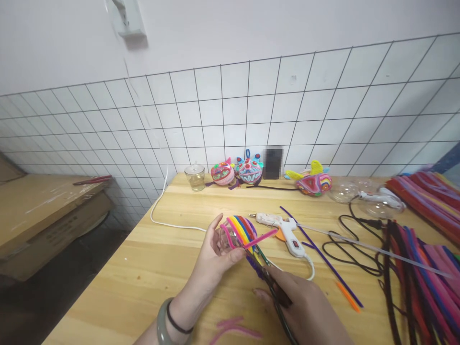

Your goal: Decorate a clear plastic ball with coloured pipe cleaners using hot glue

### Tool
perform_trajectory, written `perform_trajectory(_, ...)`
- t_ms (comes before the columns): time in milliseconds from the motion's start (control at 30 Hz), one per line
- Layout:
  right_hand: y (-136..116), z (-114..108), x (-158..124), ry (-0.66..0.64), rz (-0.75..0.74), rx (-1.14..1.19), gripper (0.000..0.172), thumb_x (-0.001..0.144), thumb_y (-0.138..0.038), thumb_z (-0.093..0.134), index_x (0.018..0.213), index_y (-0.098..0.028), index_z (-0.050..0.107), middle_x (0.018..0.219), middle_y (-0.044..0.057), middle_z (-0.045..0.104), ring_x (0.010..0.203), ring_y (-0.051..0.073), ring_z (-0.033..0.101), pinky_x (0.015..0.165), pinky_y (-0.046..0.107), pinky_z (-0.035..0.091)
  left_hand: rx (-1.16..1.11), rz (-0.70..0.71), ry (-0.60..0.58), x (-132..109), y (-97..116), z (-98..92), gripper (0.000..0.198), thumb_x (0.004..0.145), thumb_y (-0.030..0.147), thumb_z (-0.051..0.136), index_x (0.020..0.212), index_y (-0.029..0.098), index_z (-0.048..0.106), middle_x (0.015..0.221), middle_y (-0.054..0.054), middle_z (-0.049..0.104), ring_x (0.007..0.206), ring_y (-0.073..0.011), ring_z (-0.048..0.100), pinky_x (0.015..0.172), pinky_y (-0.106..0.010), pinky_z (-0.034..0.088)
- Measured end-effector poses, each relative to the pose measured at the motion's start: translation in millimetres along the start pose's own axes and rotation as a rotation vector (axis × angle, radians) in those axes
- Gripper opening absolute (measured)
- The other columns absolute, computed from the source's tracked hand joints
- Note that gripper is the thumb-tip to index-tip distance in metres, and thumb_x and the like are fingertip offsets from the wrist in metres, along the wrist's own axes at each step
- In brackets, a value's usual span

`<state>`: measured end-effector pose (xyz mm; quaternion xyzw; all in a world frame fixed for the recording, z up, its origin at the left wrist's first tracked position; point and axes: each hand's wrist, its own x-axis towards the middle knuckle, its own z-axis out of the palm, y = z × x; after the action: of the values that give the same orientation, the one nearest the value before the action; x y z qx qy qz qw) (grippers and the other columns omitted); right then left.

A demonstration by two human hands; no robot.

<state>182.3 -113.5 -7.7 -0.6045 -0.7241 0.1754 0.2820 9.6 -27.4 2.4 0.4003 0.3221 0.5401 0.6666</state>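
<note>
My left hand [215, 254] is closed around a clear plastic ball [227, 238] partly covered with rows of fuzzy pipe cleaners [245, 229] in yellow, orange, red, blue and pink. From the ball's right side a loose pink pipe cleaner end [266, 236] sticks out. My right hand [300, 299] grips dark-handled scissors [270, 280], whose tips reach the ball's lower right edge beside that pink strand. Exactly where the blades sit on the strand is hard to make out. Cut pink pieces [237, 329] lie on the table below my hands.
A white glue gun [287, 232] lies just behind my hands, its cord trailing. Finished fuzzy ornaments [247, 171], a glass cup [195, 177] and clear balls [345, 191] line the back. Pipe cleaner bundles [424, 282] and black cable [338, 244] occupy the right.
</note>
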Motion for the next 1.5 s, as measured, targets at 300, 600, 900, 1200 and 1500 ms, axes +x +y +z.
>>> perform_trajectory(300, -13.1, -5.0, 1.1, -0.099, 0.022, 0.228, 0.020, 0.089, -0.039, 0.057, 0.090, -0.022, 0.067, 0.070, 0.001, 0.070, 0.060, 0.018, 0.062, 0.056, 0.024, 0.049, -0.037, -0.040, -0.008, -3.5, 4.3, 1.9, 0.093, 0.054, 0.026, 0.090, 0.135, 0.026, 0.046, 0.124, -0.013, 0.064, 0.114, -0.0331, 0.061, 0.099, -0.047, 0.045)
perform_trajectory(600, -16.0, -6.6, 0.0, -0.142, 0.003, 0.257, 0.025, 0.092, -0.041, 0.051, 0.087, -0.020, 0.062, 0.068, 0.001, 0.065, 0.057, 0.016, 0.054, 0.054, 0.023, 0.044, -0.082, -0.144, -0.066, -4.9, 5.9, 0.2, 0.092, 0.055, 0.024, 0.090, 0.136, 0.025, 0.045, 0.126, -0.013, 0.064, 0.113, -0.0305, 0.062, 0.099, -0.045, 0.044)
perform_trajectory(900, -12.2, -2.4, 0.5, -0.106, -0.026, 0.239, 0.029, 0.092, -0.046, 0.049, 0.083, -0.021, 0.062, 0.063, 0.001, 0.063, 0.056, 0.017, 0.053, 0.054, 0.025, 0.044, -0.021, -0.119, -0.101, -6.9, 4.3, 2.1, 0.091, 0.057, 0.026, 0.089, 0.137, 0.024, 0.044, 0.123, -0.013, 0.066, 0.111, -0.0298, 0.062, 0.096, -0.042, 0.045)
perform_trajectory(1200, -10.0, 0.2, 0.5, -0.050, -0.062, 0.172, 0.031, 0.092, -0.046, 0.049, 0.077, -0.021, 0.061, 0.058, -0.002, 0.057, 0.051, 0.014, 0.047, 0.049, 0.023, 0.039, -0.027, -0.109, -0.102, -7.1, 1.2, 2.4, 0.089, 0.055, 0.028, 0.090, 0.133, 0.023, 0.049, 0.120, -0.013, 0.067, 0.111, -0.0313, 0.062, 0.096, -0.043, 0.046)
perform_trajectory(1500, -10.1, 3.7, 1.3, 0.006, -0.084, 0.135, 0.031, 0.093, -0.046, 0.048, 0.081, -0.020, 0.059, 0.059, -0.001, 0.056, 0.052, 0.014, 0.048, 0.050, 0.023, 0.039, -0.020, -0.112, -0.080, -8.5, -0.5, 3.2, 0.091, 0.055, 0.027, 0.090, 0.134, 0.022, 0.045, 0.120, -0.013, 0.066, 0.107, -0.0288, 0.064, 0.094, -0.041, 0.047)
